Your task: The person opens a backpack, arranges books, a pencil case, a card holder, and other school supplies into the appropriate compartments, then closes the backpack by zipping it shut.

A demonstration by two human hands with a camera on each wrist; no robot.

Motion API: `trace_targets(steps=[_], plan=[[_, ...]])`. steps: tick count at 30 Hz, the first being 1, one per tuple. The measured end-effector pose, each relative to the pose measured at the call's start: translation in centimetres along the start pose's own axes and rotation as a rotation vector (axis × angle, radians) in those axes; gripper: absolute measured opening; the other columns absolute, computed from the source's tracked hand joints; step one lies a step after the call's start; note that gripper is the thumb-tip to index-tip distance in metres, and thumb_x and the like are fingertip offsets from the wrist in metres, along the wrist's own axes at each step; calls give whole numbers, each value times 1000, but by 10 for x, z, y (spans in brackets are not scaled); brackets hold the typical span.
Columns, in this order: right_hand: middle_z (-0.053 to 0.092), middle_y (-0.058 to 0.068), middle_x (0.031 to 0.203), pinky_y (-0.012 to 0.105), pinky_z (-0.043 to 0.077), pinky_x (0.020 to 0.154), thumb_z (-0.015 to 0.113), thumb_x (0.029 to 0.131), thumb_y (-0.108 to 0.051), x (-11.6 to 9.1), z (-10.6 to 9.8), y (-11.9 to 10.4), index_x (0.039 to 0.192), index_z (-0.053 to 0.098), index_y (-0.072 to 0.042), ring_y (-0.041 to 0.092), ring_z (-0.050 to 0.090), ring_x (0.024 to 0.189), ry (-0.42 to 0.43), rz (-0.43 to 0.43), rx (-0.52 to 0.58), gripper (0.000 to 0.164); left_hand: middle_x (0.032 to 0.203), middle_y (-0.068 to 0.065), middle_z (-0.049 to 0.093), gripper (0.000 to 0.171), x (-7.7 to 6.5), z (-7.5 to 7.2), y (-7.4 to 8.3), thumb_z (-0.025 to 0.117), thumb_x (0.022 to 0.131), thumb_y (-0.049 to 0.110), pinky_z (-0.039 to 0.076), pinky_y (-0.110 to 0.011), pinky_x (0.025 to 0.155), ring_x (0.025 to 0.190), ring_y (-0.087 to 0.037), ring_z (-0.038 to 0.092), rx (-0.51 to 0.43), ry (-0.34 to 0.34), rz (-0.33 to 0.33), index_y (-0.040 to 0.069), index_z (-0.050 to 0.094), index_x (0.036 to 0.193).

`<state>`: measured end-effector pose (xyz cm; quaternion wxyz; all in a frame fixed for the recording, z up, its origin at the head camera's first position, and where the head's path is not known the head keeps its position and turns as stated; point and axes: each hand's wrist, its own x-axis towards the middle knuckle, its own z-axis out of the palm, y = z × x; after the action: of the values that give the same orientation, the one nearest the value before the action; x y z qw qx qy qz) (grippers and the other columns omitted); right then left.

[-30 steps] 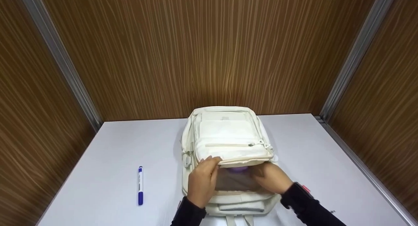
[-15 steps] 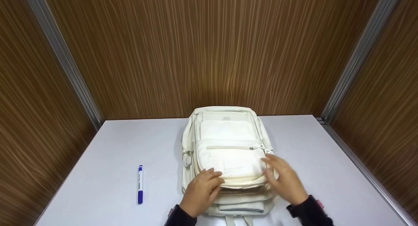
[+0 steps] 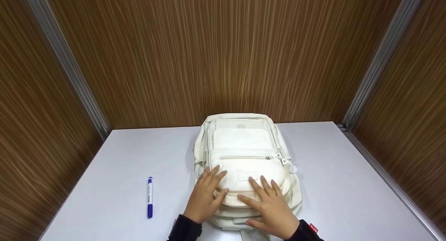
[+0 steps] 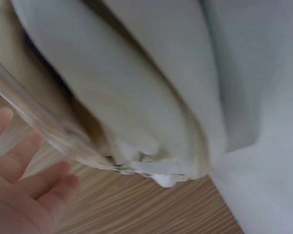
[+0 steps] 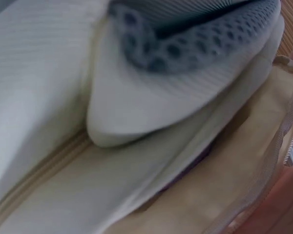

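A cream backpack (image 3: 244, 138) lies on its back on the white table, its top handle end toward me. My left hand (image 3: 204, 197) rests on the near left of its front panel, fingers spread. Across the near right part lies my right hand (image 3: 271, 209), also with fingers spread. Both wrist views show the main compartment unzipped, its flap lowered but a gap left along the zipper (image 5: 271, 178). Through that gap a thin purple strip (image 5: 188, 169) shows in the right wrist view; the rest of the inside is hidden.
A white marker with blue ends (image 3: 150, 197) lies on the table (image 3: 115, 185) left of the backpack. Wood-grain panels (image 3: 223, 56) enclose the back and both sides, with metal strips at the corners.
My right hand has come out of the compartment and moved onto the front panel. The flap my left hand held up is now down, and that hand lies spread on it.
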<state>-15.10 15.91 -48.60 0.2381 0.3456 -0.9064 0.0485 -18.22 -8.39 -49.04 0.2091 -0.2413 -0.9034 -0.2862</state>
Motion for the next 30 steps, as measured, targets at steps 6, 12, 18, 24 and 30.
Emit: trace_targets(steps=[6, 12, 18, 24, 30], plan=[[40, 19, 153, 69, 33, 103, 77, 69, -58, -2, 9, 1, 134, 59, -38, 52, 42, 133, -8, -1, 7, 69, 162, -5, 27, 55, 6, 5, -12, 49, 97, 50, 23, -64, 115, 146, -50, 20, -15, -146, -119, 28, 44, 148], [44, 15, 152, 67, 36, 102, 77, 67, -56, -7, 13, 5, 124, 67, -35, 50, 44, 132, 48, 2, 17, 61, 163, -2, 26, 57, 4, 11, -12, 48, 97, 53, 29, -65, 112, 149, -46, 15, 5, -164, -132, 31, 41, 149], [50, 11, 148, 65, 37, 103, 78, 63, -57, -13, 10, 15, 114, 73, -32, 47, 47, 132, 73, 21, 57, 57, 160, -4, 31, 58, 0, 18, -3, 53, 94, 52, 33, -64, 110, 145, -49, 22, 31, -123, -116, 30, 44, 148], [56, 4, 143, 66, 37, 103, 84, 62, -48, -15, 1, 26, 103, 77, -30, 43, 54, 127, 49, 84, 120, 45, 157, -7, 37, 58, -3, 23, 7, 55, 93, 50, 33, -61, 112, 143, -50, 28, 111, -90, -99, 28, 47, 146], [58, -2, 141, 66, 36, 104, 86, 62, -38, -15, -2, 39, 96, 79, -29, 40, 57, 125, 51, 110, 150, 36, 154, -8, 43, 56, -5, 26, 17, 60, 91, 49, 34, -61, 111, 139, -51, 35, 169, -40, -76, 29, 51, 142]])
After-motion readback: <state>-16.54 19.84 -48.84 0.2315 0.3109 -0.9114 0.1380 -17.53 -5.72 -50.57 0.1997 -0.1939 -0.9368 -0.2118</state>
